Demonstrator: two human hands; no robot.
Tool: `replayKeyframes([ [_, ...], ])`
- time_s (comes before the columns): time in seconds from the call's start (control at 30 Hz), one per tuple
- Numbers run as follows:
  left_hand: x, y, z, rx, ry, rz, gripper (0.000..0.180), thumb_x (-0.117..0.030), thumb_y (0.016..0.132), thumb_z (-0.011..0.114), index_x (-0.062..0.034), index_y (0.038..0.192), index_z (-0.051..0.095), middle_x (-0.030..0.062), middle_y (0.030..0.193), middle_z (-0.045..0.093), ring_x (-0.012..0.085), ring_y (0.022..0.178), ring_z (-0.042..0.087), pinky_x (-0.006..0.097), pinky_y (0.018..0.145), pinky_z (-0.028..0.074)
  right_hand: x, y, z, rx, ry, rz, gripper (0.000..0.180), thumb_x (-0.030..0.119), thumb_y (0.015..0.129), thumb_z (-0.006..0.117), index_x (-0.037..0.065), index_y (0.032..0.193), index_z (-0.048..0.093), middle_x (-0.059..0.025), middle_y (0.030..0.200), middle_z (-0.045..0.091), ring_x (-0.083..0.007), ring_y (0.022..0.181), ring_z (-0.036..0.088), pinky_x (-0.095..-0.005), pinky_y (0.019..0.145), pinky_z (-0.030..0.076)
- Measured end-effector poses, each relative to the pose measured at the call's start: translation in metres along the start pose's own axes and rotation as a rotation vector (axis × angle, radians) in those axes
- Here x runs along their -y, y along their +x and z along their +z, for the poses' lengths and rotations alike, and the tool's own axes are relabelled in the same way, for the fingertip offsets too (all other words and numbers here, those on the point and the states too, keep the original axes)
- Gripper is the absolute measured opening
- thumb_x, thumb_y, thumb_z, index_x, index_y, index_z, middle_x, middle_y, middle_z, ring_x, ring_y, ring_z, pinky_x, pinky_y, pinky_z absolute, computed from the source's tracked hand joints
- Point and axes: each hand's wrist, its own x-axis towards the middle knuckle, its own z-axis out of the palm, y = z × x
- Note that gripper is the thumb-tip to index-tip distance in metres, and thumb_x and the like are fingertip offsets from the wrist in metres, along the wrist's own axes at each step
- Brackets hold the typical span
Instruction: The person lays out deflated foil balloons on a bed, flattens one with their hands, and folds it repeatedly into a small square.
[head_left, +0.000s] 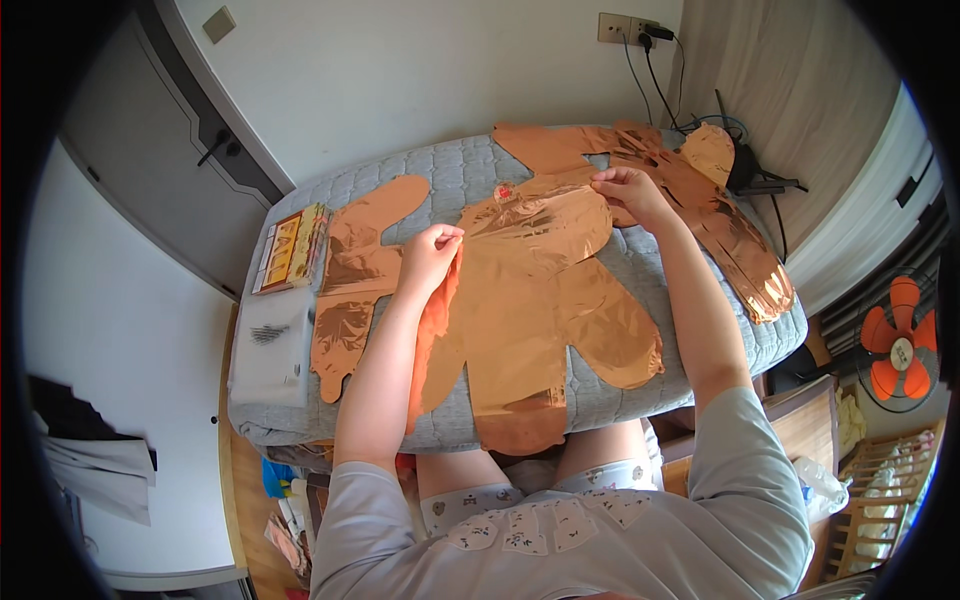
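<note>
Pinching one foil balloon (pixel 540 300), left hand (pixel 430 255), right hand (pixel 625 190).

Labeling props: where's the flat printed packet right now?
Head view, left side: the flat printed packet lies at the left edge of the grey quilted mattress, just left of a deflated copper foil balloon and above a white box.

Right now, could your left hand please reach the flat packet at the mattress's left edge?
Probably yes: the left hand pinches the foil balloon, and only another flat foil piece lies between it and the packet.
</note>
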Motion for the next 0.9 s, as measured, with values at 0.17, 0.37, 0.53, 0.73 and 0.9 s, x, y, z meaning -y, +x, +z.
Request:
replayKeyframes([
  [0.17,-0.003,0.001,0.001,0.029,-0.023,-0.026,0.017,-0.011,0.098,0.067,-0.0019,0.11,0.074,0.0064,0.099,0.076,0.012,0.09,0.069,0.028,0.081,0.054,-0.002,0.003,0.0,-0.091,-0.184,-0.049,0.017,0.013,0.097,0.074,0.001,0.108,0.072,-0.001,0.098,0.072,-0.0094,0.088,0.068,-0.024,0.083,0.055],
  [0.37,-0.002,-0.002,-0.001,0.053,-0.028,-0.067,0.018,-0.011,0.099,0.067,-0.001,0.112,0.073,0.0063,0.102,0.076,0.0116,0.091,0.069,0.028,0.083,0.054,-0.007,0.006,0.012,-0.135,-0.368,-0.135,0.02,0.011,0.095,0.075,-0.002,0.11,0.073,-0.0035,0.094,0.074,-0.0101,0.085,0.069,-0.0257,0.079,0.055],
  [0.53,0.0,0.002,0.001,0.023,-0.02,-0.041,0.016,-0.011,0.098,0.067,-0.0006,0.109,0.074,0.0069,0.101,0.077,0.0133,0.092,0.071,0.028,0.083,0.055,-0.005,0.026,0.018,-0.176,-0.54,-0.177,0.021,0.011,0.091,0.077,-0.001,0.108,0.075,-0.0068,0.093,0.077,-0.0138,0.085,0.071,-0.0286,0.076,0.056],
  [0.73,-0.002,0.004,0.001,-0.022,0.003,-0.079,0.02,-0.012,0.098,0.067,-0.0012,0.113,0.075,0.0088,0.104,0.078,0.0141,0.093,0.072,0.029,0.084,0.055,0.0,0.064,0.023,-0.153,-0.77,-0.166,0.021,0.016,0.09,0.078,0.002,0.106,0.078,-0.0066,0.095,0.077,-0.0145,0.084,0.07,-0.0301,0.076,0.055],
  [0.9,0.003,0.008,0.006,-0.077,0.002,-0.019,0.024,-0.015,0.099,0.067,-0.0011,0.118,0.074,0.0112,0.109,0.078,0.0159,0.096,0.072,0.03,0.087,0.055,-0.015,0.089,0.019,-0.12,-0.795,-0.134,0.024,0.02,0.084,0.079,0.007,0.104,0.08,-0.0105,0.095,0.079,-0.0201,0.088,0.074,-0.0338,0.082,0.056],
])
